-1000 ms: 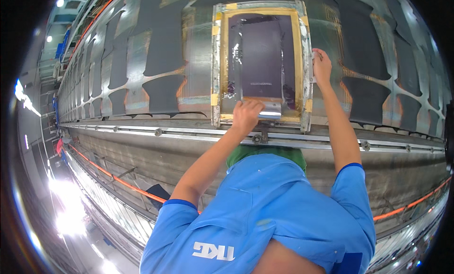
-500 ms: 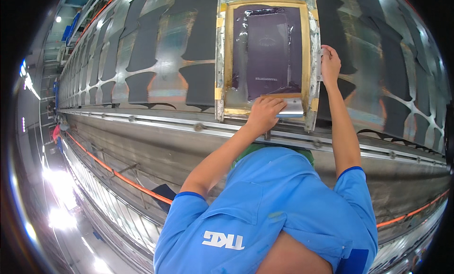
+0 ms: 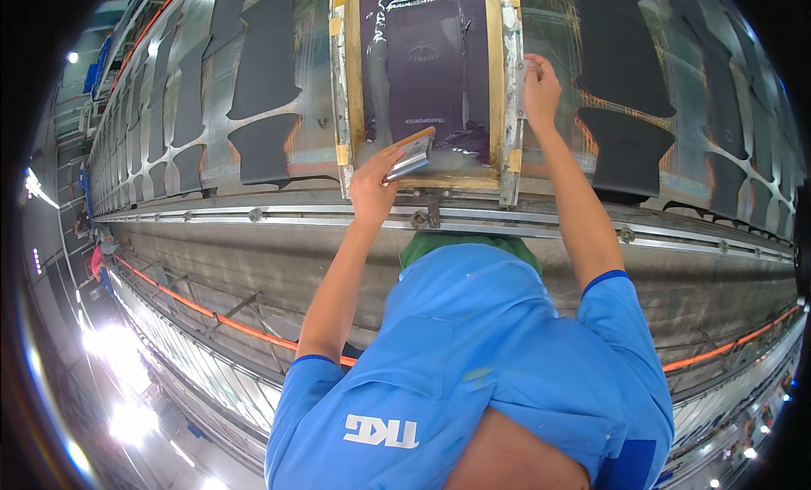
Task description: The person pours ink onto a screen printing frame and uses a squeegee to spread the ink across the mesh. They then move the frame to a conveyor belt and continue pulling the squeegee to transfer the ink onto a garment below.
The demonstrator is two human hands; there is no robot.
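Observation:
My left hand point(image 3: 372, 184) is closed around one end of a squeegee point(image 3: 411, 156) with a metal holder and a brown edge. The squeegee slants over the near left part of a printing screen's dark purple mesh point(image 3: 422, 76), where wet ink glistens. The screen frame point(image 3: 510, 110) is worn, ink-stained metal with yellowish tape along its inner border. At the frame's right side, my right hand point(image 3: 541, 91) has its fingers curled on the edge; the exact grip point is partly hidden. The frame lies over a long table point(image 3: 321, 110) and reaches its near rail.
Dark flat cut pieces point(image 3: 269, 148) lie in rows on the shiny table, left and right of the frame. A metal rail point(image 3: 338, 225) with bolts and a small bracket point(image 3: 433, 211) runs along the near edge. Behind me stretches an orange pipe point(image 3: 211, 314).
The screen frame has shifted right relative to the dark pieces, with my right hand still at its side. My left hand has turned the squeegee from level across the near end to slanted.

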